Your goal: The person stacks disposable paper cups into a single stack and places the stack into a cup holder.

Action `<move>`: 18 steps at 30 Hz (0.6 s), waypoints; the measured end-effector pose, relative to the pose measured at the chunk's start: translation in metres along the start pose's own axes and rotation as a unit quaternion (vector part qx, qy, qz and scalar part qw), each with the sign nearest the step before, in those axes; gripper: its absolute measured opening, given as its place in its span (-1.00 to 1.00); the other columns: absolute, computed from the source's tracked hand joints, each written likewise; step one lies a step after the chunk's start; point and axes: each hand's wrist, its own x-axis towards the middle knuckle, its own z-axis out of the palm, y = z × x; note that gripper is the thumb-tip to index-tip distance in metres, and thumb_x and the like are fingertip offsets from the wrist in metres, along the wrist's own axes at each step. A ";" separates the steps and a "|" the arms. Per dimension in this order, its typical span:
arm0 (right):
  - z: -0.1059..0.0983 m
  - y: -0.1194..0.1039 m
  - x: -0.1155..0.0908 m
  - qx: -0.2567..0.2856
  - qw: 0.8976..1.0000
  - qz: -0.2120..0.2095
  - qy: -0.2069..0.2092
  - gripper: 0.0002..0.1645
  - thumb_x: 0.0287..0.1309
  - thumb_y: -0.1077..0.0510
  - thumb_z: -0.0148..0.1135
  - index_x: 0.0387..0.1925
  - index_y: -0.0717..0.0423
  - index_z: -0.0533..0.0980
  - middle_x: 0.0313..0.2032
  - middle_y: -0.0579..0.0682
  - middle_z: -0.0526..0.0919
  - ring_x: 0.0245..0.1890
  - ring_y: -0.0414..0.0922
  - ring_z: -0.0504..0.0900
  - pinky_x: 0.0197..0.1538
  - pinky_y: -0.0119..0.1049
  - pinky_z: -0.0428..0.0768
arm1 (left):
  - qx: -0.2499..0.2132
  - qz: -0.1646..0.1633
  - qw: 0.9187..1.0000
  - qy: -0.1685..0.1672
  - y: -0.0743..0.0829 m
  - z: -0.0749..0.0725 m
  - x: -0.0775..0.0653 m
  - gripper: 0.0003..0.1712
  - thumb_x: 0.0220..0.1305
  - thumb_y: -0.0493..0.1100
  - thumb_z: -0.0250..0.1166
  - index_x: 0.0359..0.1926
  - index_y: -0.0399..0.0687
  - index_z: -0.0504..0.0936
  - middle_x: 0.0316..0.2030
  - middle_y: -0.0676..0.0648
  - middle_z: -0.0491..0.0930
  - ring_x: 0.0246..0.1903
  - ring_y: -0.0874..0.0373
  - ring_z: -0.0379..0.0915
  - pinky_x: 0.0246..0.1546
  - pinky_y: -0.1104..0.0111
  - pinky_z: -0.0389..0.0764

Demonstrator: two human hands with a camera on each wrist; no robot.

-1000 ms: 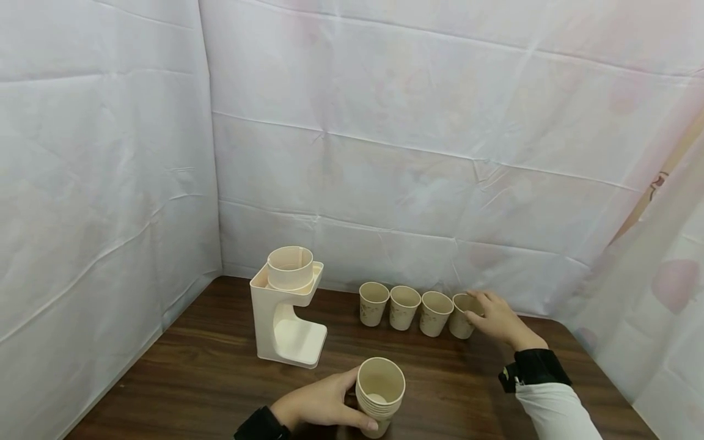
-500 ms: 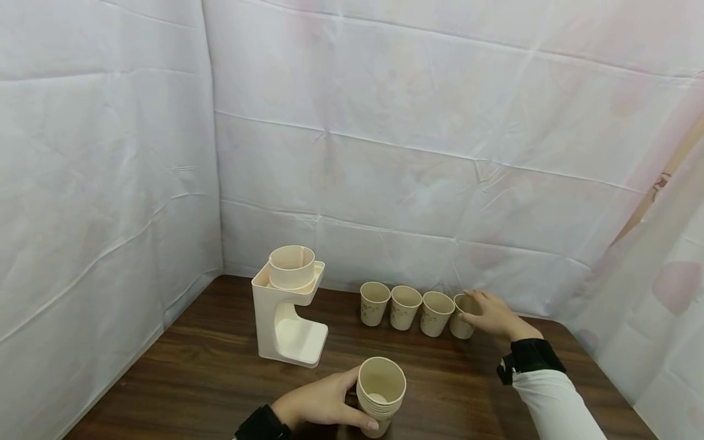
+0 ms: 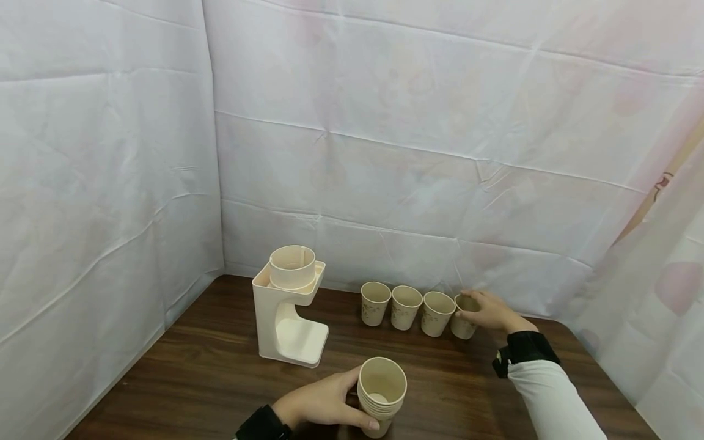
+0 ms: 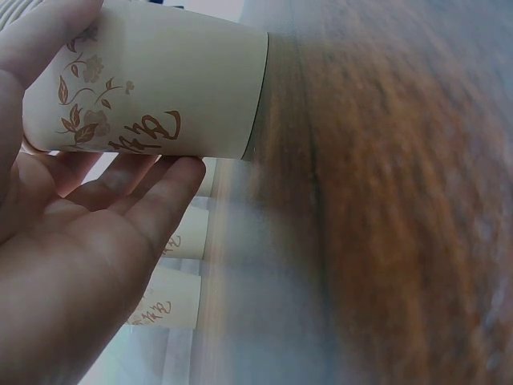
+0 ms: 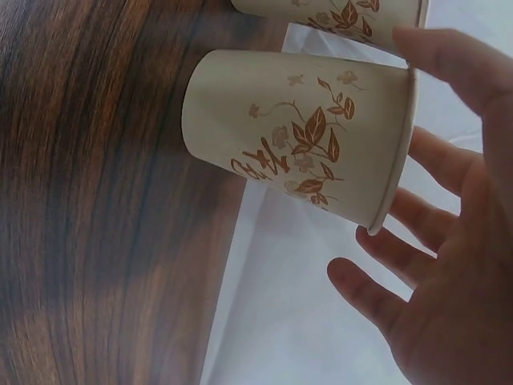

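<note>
My left hand (image 3: 329,400) grips a stack of nested beige paper cups (image 3: 381,391) at the table's front. In the left wrist view the stack's lowest cup (image 4: 168,88) shows brown leaf print, with the thumb over it and fingers beneath. At the back, my right hand (image 3: 491,310) spans the rightmost paper cup (image 3: 463,329) of a row. In the right wrist view that cup (image 5: 296,132) stands with the thumb at its rim and loosely spread fingers (image 5: 373,293) partly behind the rim; how firmly they touch is unclear.
Three more paper cups (image 3: 404,315) stand left of the right hand. A cream stand (image 3: 269,324) with a round holder (image 3: 293,269) on top stands at the left on the dark wooden table (image 3: 192,360). White cloth (image 3: 341,171) hangs behind.
My right hand has shifted slightly left around the rightmost paper cup, its thumb now at the cup's left side. The cups stay in place, and my left hand keeps its hold on the stack.
</note>
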 end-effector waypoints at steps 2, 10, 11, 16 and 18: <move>0.001 -0.001 0.000 0.000 1.000 -0.001 0.001 -0.19 0.10 -0.16 0.23 0.20 0.33 0.31 0.15 0.45 0.35 0.13 0.37 0.26 0.09 0.32 0.33 | 0.005 0.000 1.000 0.003 0.000 0.000 0.000 -0.21 0.09 -0.03 0.38 0.30 0.15 0.19 0.09 -0.02 0.47 0.07 0.19 0.35 0.08 0.37 0.43; 0.001 -0.004 -0.001 0.011 1.000 0.005 0.013 -0.24 0.12 -0.12 0.24 0.18 0.33 0.33 0.13 0.47 0.36 0.12 0.38 0.25 0.07 0.33 0.33 | 0.012 0.001 1.000 0.006 0.001 0.001 0.000 -0.21 0.08 -0.02 0.39 0.29 0.17 0.20 0.09 0.01 0.48 0.08 0.20 0.35 0.09 0.36 0.42; 0.001 -0.004 -0.002 0.012 1.000 0.005 0.014 -0.24 0.12 -0.11 0.24 0.18 0.33 0.33 0.12 0.47 0.36 0.12 0.39 0.25 0.07 0.33 0.33 | 0.012 0.002 1.000 0.006 0.001 0.001 0.000 -0.21 0.08 -0.01 0.39 0.29 0.17 0.20 0.09 0.01 0.48 0.08 0.20 0.35 0.09 0.36 0.42; 0.002 -0.005 -0.004 0.020 1.000 0.010 0.019 -0.26 0.10 -0.07 0.25 0.17 0.34 0.34 0.10 0.49 0.36 0.10 0.39 0.26 0.05 0.33 0.35 | 0.008 0.006 1.000 0.005 0.000 0.001 0.000 -0.21 0.08 -0.02 0.39 0.29 0.17 0.20 0.08 0.01 0.48 0.07 0.19 0.36 0.08 0.37 0.43; 0.002 -0.004 -0.005 0.024 0.999 0.012 0.022 -0.26 0.10 -0.06 0.27 0.16 0.34 0.34 0.09 0.49 0.37 0.09 0.39 0.28 0.04 0.32 0.36 | 0.007 0.008 1.000 0.005 -0.001 0.001 0.000 -0.21 0.08 -0.01 0.39 0.29 0.18 0.20 0.08 0.01 0.48 0.07 0.19 0.36 0.08 0.37 0.43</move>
